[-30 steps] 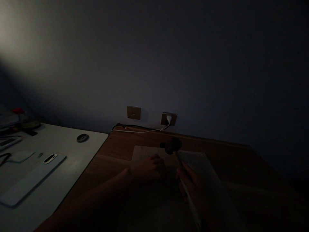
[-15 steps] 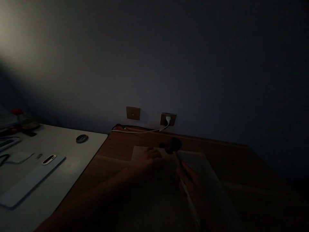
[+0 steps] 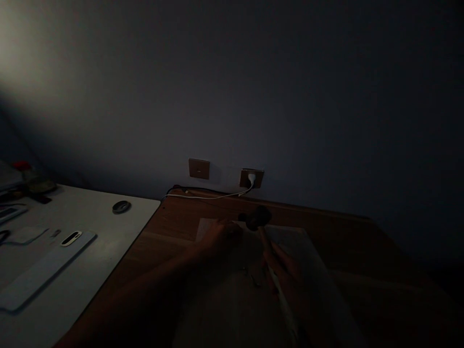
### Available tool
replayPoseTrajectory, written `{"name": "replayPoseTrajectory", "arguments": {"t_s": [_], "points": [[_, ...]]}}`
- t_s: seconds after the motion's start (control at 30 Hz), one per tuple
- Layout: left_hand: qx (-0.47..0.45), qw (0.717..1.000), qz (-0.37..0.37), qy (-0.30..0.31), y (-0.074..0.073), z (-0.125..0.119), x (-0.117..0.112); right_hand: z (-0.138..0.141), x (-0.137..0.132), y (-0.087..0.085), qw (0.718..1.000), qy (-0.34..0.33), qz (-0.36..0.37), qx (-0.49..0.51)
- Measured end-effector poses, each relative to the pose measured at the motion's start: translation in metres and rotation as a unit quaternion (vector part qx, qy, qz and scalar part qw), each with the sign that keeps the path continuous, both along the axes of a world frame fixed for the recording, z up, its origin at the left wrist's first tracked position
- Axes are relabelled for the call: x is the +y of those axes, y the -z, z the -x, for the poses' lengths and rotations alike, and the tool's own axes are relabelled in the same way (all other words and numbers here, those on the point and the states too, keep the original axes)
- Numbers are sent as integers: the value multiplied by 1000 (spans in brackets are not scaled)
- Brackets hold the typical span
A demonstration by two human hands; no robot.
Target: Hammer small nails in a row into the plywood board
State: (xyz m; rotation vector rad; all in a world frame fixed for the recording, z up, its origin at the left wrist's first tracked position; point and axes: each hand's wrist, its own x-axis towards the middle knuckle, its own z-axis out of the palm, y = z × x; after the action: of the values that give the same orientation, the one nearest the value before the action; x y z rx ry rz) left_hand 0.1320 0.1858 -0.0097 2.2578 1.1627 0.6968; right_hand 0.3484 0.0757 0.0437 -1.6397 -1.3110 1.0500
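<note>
A dark round-headed hammer [image 3: 258, 218] is gripped, lower centre, by the right hand [image 3: 287, 269]; the left hand [image 3: 218, 235] is unclear; steadiness seems needed.

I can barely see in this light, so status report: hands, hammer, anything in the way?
Right hand gripping hammer. Left hand over pale board, hold unclear. Small objects on board beside right hand, too dark to identify.

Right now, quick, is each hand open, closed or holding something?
Left hand: over the board, too dark to tell if it's open, closed or holding anything.
Right hand: closed, holding the hammer by its handle.
</note>
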Motion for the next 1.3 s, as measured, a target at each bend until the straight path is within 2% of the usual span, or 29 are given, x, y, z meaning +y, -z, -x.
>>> {"name": "replayPoseTrajectory", "arguments": {"t_s": [0.13,0.27,0.37,0.67,0.9,1.0,1.07,1.2,1.3], "points": [[-3,1000,-10,12,3,0,0,2,1,5,999,13,19,22],[7,999,-46,26,5,2,0,0,1,4,1000,-9,5,-3],[21,998,-56,28,5,3,1,-2,-1,2,1000,-16,0,17],[0,997,-48,52,2,-2,3,-4,-14,2,996,-38,29,74],[-22,999,-30,6,8,-4,8,-3,-19,3,991,-79,40,100],[-64,998,5,15,9,-3,8,-1,-21,0,991,-71,48,107],[-79,996,13,30,7,-3,7,-1,-21,-1,992,-67,51,93],[-74,997,3,13,0,-4,3,0,-22,0,993,-54,65,81],[-79,997,13,22,-3,-3,2,0,-23,2,993,-62,64,80]]}}
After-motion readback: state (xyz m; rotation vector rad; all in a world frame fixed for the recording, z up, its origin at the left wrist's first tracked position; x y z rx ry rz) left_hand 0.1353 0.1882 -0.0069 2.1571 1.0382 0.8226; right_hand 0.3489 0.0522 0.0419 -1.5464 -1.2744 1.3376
